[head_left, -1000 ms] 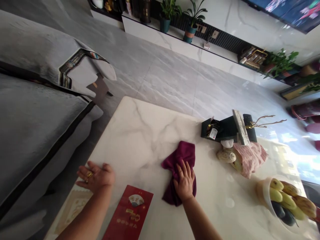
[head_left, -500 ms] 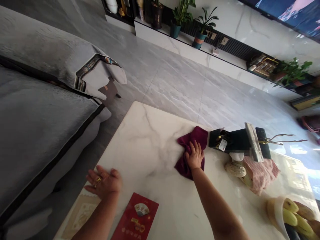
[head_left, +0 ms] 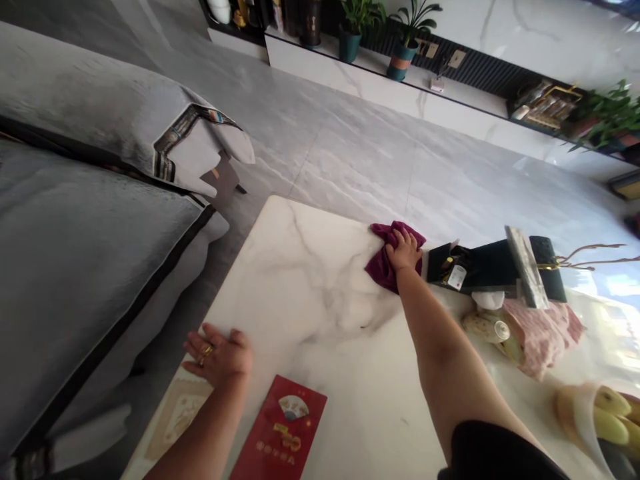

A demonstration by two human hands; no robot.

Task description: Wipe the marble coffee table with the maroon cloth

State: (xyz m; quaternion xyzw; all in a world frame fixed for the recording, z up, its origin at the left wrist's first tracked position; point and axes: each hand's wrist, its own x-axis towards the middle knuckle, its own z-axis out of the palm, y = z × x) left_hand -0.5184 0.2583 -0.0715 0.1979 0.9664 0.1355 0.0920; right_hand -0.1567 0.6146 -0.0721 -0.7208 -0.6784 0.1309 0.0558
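A: Where do we have the crumpled, deep-purple fabric cloth (head_left: 381,267)?

B: Near the far edge of our white, grey-veined marble-look tabletop (head_left: 300,287), under our right hand (head_left: 404,252). Its fingers are slightly spread over the cloth, not pinching it.

A: And our left hand (head_left: 223,357)?

B: Its fingers are loosely spread at the left edge, holding nothing. We can't tell whether it bears weight. The flat, red rectangular card (head_left: 283,430) lies near it.

A: So which step are we on?

B: We seem to be partway through a pass of the cloth over the surface, with our right arm reaching well out.

A: What would another stroke call for?

B: Even pressure from our palm, I'd judge, and a path away from the long, black box-shaped organiser (head_left: 487,267) just beside the cloth. We can't tell if they touch.
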